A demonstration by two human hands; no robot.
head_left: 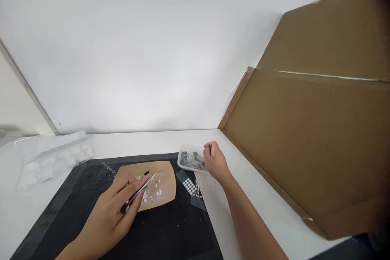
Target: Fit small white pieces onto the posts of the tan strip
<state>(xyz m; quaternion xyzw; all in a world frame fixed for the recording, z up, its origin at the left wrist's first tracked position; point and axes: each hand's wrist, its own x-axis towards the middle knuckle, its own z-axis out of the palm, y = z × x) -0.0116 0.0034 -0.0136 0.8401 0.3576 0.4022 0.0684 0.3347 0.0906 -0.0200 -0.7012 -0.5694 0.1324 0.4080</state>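
Note:
My left hand (114, 207) is closed around a thin metal tool that looks like tweezers (142, 188), its tip pointing up and to the right over a tan sheet (168, 176). Near my left fingertips is a tiny black piece (146, 172). Small white bits (159, 192) lie scattered over the sheet, partly hidden behind that hand. My right hand (216, 162) is curled closed at the right edge of a white plastic tray (189, 168) of clear and greenish scraps. Whether it holds anything is hidden.
A black mat (170, 231) lies under the sheet. Right of the sheet is a green strip with white pads (189, 186). A clear compartment box (51, 166) stands at the left. Cardboard (304, 130) rises along the right side, and a white wall (146, 57) stands behind.

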